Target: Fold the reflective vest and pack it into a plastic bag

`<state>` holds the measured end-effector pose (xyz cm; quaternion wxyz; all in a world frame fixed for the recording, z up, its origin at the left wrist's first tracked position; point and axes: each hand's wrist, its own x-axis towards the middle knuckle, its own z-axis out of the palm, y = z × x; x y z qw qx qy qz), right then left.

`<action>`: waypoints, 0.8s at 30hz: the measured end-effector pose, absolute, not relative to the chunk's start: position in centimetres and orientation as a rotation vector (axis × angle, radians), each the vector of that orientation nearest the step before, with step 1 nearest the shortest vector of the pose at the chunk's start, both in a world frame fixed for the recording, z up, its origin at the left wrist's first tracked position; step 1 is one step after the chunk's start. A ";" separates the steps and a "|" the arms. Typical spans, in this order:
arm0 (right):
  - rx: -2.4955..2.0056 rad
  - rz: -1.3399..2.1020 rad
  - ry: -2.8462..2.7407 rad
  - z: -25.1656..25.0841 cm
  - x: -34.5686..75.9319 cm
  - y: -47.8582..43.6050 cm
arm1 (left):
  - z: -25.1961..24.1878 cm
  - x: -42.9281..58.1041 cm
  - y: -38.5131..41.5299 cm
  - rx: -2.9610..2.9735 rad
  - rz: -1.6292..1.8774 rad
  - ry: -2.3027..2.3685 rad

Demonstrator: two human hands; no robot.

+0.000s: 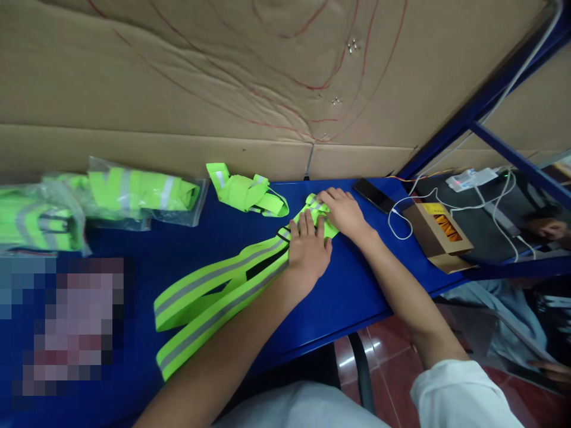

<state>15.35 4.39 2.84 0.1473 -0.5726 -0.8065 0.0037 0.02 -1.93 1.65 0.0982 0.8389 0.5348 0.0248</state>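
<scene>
A neon yellow-green reflective strap vest (223, 302) with grey stripes lies across the blue table, its long straps looping toward the lower left. Its far end is gathered in a folded bundle near a black buckle. My left hand (308, 249) rests flat on this bundle, fingers stretched out over the fabric. On the bundle's far right end, my right hand (343, 211) has its fingers bent over the folded fabric; the thumb is hidden. Another folded neon vest (247, 193) lies just behind, apart from both hands.
Bagged neon vests (143, 190) lie at the back left, against a cardboard panel (223, 77). A black phone (373, 195) with a white cable and an open cardboard box (439, 232) are at the right. A blue frame post (482, 107) rises there. Another person sits beyond the table's right end.
</scene>
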 end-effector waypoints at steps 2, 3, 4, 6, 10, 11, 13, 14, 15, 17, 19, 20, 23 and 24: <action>-1.552 0.152 -2.363 3.2 16.2 4.5 | 1.7 -0.1 -2.2 2.487 0.088 1.607; -1.507 0.226 -2.372 3.4 16.6 4.6 | 1.8 -0.2 -2.3 2.489 0.096 1.619; -1.471 0.288 -2.372 3.5 16.9 4.7 | 2.0 -0.2 -2.4 2.491 0.101 1.629; -1.439 0.362 -2.351 3.4 17.4 4.8 | 2.3 -0.4 -2.6 2.497 0.101 1.634; -1.598 0.326 -2.198 2.2 17.2 5.1 | 2.9 -1.0 -3.1 2.503 0.056 1.624; -1.656 0.336 -2.170 1.9 17.1 5.1 | 3.1 -1.2 -3.2 2.504 0.041 1.620; -1.732 0.388 -2.162 1.6 16.8 5.2 | 3.3 -1.8 -3.4 2.510 0.012 1.595; -1.741 0.412 -2.177 1.6 16.7 5.1 | 3.4 -2.2 -3.4 2.516 0.000 1.573; -1.742 0.434 -2.182 1.6 16.5 5.1 | 3.4 -2.5 -3.4 2.522 -0.011 1.548; -1.749 0.504 -2.145 2.0 16.1 4.9 | 3.5 -3.2 -3.4 2.534 -0.024 1.497; -1.742 0.598 -2.085 2.5 15.8 4.7 | 3.4 -3.7 -3.3 2.538 -0.025 1.455; -1.727 0.633 -2.058 2.7 15.7 4.6 | 3.4 -3.9 -3.3 2.537 -0.021 1.436; -1.694 0.586 -2.011 3.1 15.6 4.6 | 3.0 -4.1 -3.1 2.532 0.013 1.368; -1.689 0.540 -2.003 3.0 15.6 4.6 | 2.8 -4.1 -3.0 2.531 0.034 1.348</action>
